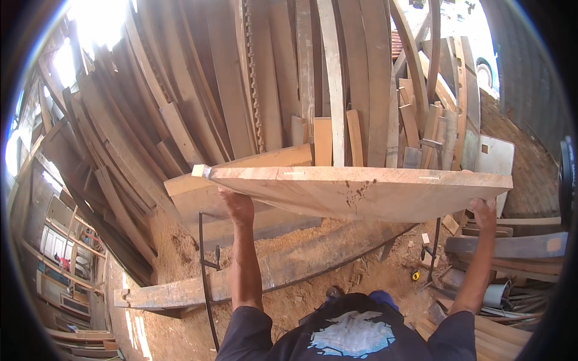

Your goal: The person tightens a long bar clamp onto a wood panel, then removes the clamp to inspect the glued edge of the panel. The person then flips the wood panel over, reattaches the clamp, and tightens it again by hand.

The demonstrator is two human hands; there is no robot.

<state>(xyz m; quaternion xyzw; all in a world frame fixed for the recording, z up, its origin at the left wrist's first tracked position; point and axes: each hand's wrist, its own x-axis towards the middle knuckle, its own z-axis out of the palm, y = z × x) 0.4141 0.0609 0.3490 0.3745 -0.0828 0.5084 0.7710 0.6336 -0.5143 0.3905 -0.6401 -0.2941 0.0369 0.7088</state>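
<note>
Nearest: one black shirt with a white-and-blue print, worn by the person; both forearms are bare and raised.

One left hand, at the lower edge of the panel near its left end, gripping it; fingers partly hidden behind the wood.

One right hand, gripping the same piece at its right end, thumb side upward.

One broad, pale reddish-brown wooden panel, held aloft between the two hands, long edge turned upward; dark specks mark its face near the middle, and a squared pale block projects at its left end.

Below and beyond: one long, thick, weathered wooden beam, lying crosswise and dusted with shavings.

Two dark metal bar clamps, one upright beside the left forearm, one toward the right.

One yellow-and-black tape measure, on the sawdust-covered brown floor, near the right clamp.

At right, one pile of brown timber lengths, with a grey-blue cylindrical vessel among them.

Farther: many tall brown wooden planks, leaning in a row.

Farthest, upper right: one grey corrugated sheet wall, beside a bright opening showing a vehicle wheel.
</note>
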